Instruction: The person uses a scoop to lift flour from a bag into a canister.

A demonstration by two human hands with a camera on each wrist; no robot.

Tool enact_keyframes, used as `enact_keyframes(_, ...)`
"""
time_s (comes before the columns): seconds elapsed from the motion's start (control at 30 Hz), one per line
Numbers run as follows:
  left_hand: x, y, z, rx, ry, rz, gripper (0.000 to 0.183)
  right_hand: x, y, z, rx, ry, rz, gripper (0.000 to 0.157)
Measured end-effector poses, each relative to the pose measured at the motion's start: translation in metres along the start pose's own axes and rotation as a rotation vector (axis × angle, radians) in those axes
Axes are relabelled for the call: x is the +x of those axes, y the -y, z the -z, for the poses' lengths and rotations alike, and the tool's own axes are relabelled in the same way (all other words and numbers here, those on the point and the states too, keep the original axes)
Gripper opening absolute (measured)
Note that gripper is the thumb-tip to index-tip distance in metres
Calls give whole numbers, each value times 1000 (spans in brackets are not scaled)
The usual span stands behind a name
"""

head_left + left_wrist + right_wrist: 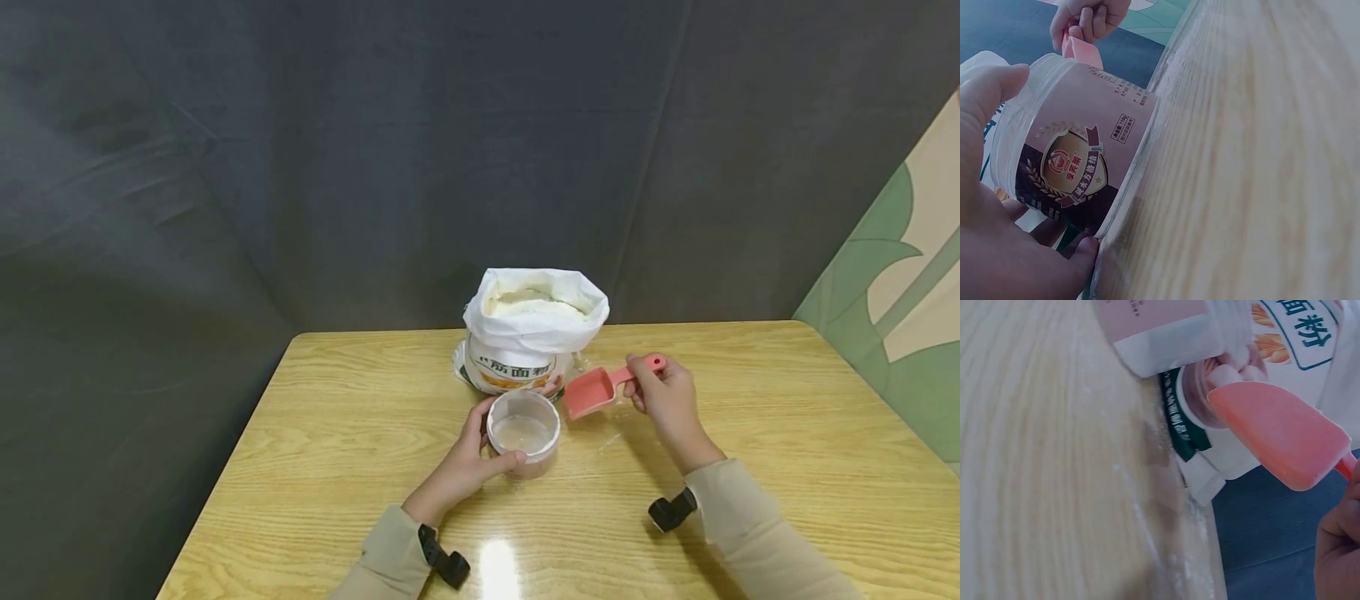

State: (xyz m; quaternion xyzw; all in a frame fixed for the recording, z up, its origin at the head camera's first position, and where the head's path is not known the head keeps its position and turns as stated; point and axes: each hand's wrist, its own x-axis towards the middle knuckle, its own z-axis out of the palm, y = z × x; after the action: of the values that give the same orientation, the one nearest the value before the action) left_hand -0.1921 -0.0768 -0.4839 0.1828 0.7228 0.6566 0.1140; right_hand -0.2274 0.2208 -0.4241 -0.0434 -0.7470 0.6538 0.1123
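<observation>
A clear plastic jar [537, 467] with a pink and dark printed label [1063, 169] stands on the table, its open mouth upward. The left hand [467, 467] grips it from the left, thumb on the near side. Some pale residue shows inside the jar. To its right, the right hand [670, 408] pinches the handle of a pink scoop [590, 392]. The scoop's bowl is above the table, beside the jar, and appears to hold nothing. Right behind the jar stands a white flour bag [517, 337], its top rolled open with white flour [536, 307] inside.
The wooden table [360, 417] has streaks of white powder [1138, 512] near the bag. A dark curtain [450, 167] hangs behind the table. Green and beige patterned fabric [900, 333] is at the right. Each wrist wears a small black camera.
</observation>
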Motion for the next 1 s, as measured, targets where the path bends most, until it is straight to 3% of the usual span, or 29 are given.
enact_keyframes(0.63,-1,0,0,19,-8,0,88,-6,45,9,412,-46,47,30)
enact_keyframes(1.0,0,1,0,39,-8,-11,88,-11,69,15,522,-21,80,35)
